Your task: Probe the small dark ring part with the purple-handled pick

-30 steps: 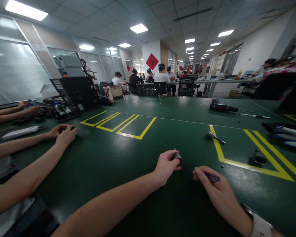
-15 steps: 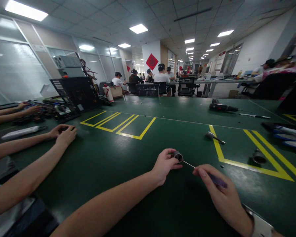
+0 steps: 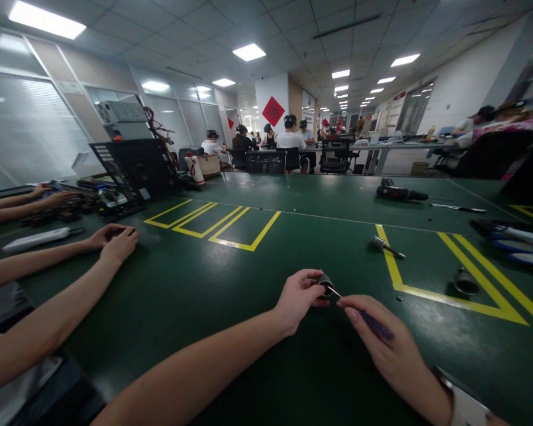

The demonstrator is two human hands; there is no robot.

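Note:
My left hand (image 3: 298, 300) pinches a small dark cylindrical metal part (image 3: 325, 282) just above the green table (image 3: 195, 284). My right hand (image 3: 384, 338) is closed round a thin screwdriver with a purple handle (image 3: 373, 323). Its metal tip reaches into the open end of the cylindrical part. Both hands sit close together near the table's front middle.
A co-worker's two arms (image 3: 62, 260) rest on the table at the left. A similar metal part with a rod (image 3: 384, 245) and a dark ring-shaped part (image 3: 464, 281) lie by the yellow floor-tape lines (image 3: 453, 296). A power screwdriver (image 3: 400, 192) lies farther back. Seated people fill the background.
My right hand drew the screwdriver out to the right, then moved it back in, so its tip now sits in the cylindrical part. My left hand barely shifted.

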